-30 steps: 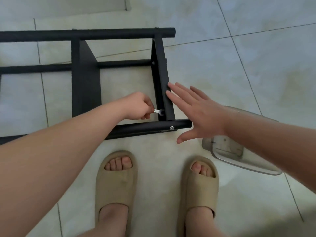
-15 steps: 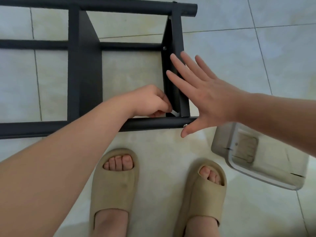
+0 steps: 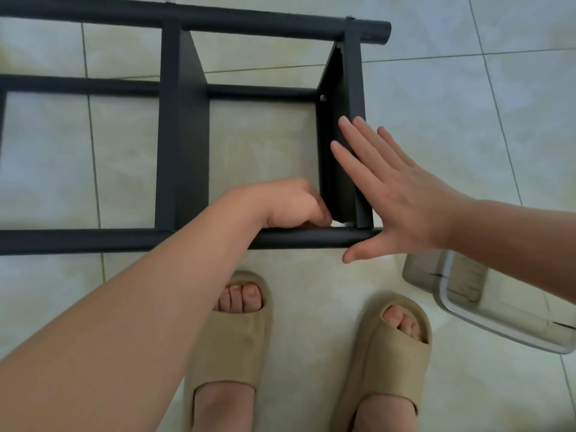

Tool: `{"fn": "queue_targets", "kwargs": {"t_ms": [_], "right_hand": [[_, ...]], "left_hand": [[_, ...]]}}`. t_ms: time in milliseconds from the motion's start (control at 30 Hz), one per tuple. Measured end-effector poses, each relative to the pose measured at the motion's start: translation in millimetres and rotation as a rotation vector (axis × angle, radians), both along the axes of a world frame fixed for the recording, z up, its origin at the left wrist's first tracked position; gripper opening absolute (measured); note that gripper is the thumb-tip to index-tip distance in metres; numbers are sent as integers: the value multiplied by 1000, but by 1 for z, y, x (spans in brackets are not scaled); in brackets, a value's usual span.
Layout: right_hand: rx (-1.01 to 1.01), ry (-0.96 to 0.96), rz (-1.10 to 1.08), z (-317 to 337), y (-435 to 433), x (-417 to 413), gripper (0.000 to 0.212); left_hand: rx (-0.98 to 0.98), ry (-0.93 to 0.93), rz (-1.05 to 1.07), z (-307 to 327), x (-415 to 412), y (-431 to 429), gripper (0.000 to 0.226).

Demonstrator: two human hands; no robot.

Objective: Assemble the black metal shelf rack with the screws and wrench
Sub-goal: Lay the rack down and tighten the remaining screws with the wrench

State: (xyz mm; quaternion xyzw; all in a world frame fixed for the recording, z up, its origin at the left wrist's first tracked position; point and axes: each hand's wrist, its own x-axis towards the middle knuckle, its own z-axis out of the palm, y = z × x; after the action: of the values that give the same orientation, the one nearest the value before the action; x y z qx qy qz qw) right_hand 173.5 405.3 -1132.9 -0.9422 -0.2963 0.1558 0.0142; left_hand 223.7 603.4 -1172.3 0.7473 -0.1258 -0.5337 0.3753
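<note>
I judge the rack, lying on the tile floor, stiff and slick-painted, best braced at its end bar, where my right hand presses flat, fingers straight, while my left hand, fingers curled, pinches the wrench at the near corner joint.

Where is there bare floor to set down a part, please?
Bare tile lies right of the rack, beyond the clear container, and inside the rack's left bay. Crowded: the near corner with left hand, right hand and slippers.

Floor: pale glossy tiles we stand on.
Rack: black frame lying on it.
Container: clear, beside our right sandal.
</note>
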Motion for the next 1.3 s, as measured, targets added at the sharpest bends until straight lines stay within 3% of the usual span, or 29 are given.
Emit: {"fn": "queue_targets", "kwargs": {"t_ms": [167, 567, 767, 1033, 1300], "right_hand": [[-15, -13, 2, -1, -1, -19, 140], [32, -31, -34, -6, 0, -24, 133], [66, -76, -42, -11, -3, -26, 132], [61, -85, -76, -13, -3, -28, 138], [85, -90, -69, -16, -4, -27, 137]], "left_hand": [[-1, 42, -8, 0, -13, 3, 20], [-109, 88, 198, 8, -20, 0, 10], [-165, 373, 396, 14, -20, -5, 5], [-201, 546, 478, 8, -17, -8, 9], [-214, 427, 523, 5, -18, -7, 1]]}}
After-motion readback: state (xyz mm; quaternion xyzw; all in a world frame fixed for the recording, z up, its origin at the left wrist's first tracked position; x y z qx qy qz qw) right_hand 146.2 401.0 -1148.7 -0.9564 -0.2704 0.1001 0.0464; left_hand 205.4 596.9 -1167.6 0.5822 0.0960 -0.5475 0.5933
